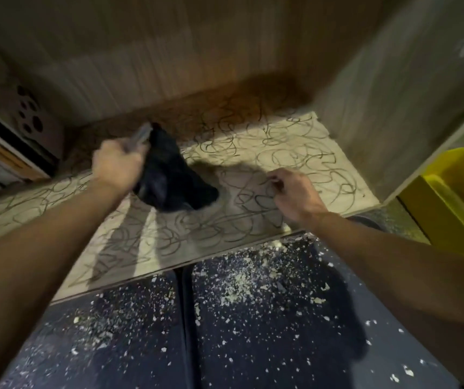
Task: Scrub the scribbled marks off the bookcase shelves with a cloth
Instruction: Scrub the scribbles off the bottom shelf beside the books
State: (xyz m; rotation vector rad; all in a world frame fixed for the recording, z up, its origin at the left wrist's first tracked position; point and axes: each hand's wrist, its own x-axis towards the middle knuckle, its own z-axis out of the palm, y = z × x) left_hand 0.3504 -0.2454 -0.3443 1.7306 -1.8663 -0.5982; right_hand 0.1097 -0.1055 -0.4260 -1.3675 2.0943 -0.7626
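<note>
Hanging from the left hand (117, 164), whose grip holds it, the cloth (169, 181) trails toward the right hand (292, 192), its fingers curled on the scribbled shelf (295, 153).

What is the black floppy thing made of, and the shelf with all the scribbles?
The cloth looks like soft dark fabric: it hangs in limp folds from the left hand. The shelf looks like pale laminated board, smooth and matte, with a faint wood grain like the back wall; it could also be painted wood.
</note>
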